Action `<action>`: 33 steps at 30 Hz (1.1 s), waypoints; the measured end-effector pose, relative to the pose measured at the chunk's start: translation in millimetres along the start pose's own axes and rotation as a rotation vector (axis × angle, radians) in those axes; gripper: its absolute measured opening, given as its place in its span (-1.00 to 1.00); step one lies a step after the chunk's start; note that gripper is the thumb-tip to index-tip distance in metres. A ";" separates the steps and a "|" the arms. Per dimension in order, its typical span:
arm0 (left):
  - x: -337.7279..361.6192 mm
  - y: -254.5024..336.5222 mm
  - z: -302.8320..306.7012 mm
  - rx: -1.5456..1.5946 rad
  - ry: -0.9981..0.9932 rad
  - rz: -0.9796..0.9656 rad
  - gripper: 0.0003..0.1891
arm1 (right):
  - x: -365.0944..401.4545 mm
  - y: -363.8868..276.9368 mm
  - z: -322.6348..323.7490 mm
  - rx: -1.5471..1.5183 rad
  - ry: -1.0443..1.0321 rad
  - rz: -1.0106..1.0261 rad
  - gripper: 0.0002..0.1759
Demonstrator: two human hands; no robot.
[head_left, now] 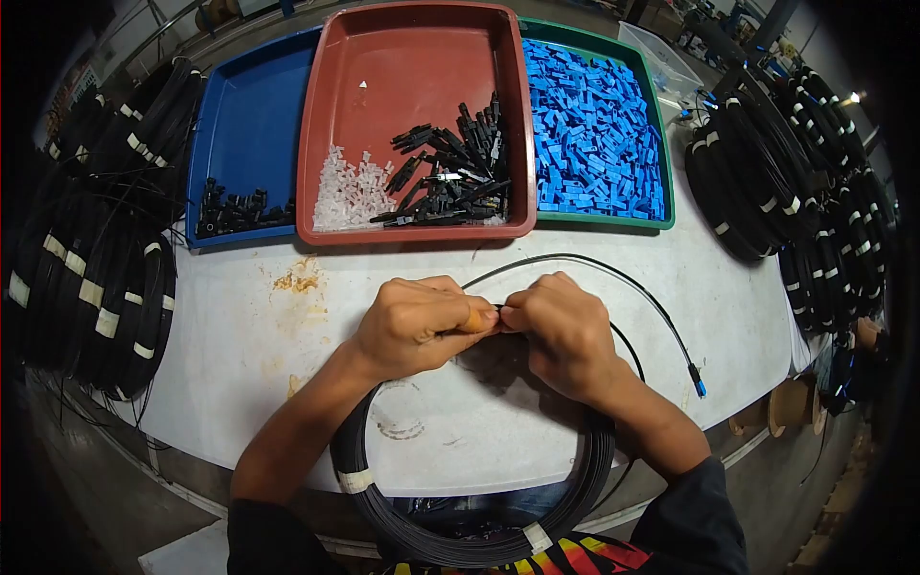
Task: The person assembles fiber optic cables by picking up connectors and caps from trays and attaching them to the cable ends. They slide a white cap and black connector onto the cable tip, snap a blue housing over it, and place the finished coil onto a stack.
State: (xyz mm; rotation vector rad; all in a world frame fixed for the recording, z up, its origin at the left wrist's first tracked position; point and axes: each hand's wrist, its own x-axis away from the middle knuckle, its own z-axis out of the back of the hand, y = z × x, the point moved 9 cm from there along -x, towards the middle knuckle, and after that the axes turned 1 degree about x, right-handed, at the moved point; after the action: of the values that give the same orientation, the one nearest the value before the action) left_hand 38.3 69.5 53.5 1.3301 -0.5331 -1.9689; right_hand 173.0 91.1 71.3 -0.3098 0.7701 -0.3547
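My left hand (414, 321) and my right hand (567, 333) meet over the table, both closed in a pinch, fingertips almost touching. A small dark piece of black cable shows between the fingertips; most of it is hidden by the fingers. Below and around my forearms lies a coil of black cable (460, 550), bound with white tape bands. One loose length arcs from behind my left hand to the right, ending in a black plug with a blue tip (699, 382). Another strand emerges beside my right hand and curves down toward the coil.
Across the back stand a blue tray (251, 115) with black parts, a red tray (402, 67) with clear pieces and black connector bodies, and a green tray (668, 206) full of blue clips. Taped cable coils flank the white table (240, 383) at left (96, 297) and right (747, 182).
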 end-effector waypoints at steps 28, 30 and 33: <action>2.4 -16.6 3.3 0.185 0.025 0.224 -0.88 | 0.9 -24.7 14.5 0.138 0.206 0.249 -0.86; 1.5 -16.1 2.3 0.181 0.010 0.220 -0.88 | 0.1 -25.5 10.8 0.145 0.211 0.263 -0.87; 0.9 -13.7 0.7 0.142 -0.001 0.182 -0.88 | -0.9 -25.3 8.9 0.138 0.184 0.254 -0.87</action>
State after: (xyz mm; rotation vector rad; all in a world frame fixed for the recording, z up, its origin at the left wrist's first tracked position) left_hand 33.1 78.1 44.1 1.3166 -0.7790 -1.8107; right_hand 173.9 70.0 87.9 -0.0480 0.9497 -0.1967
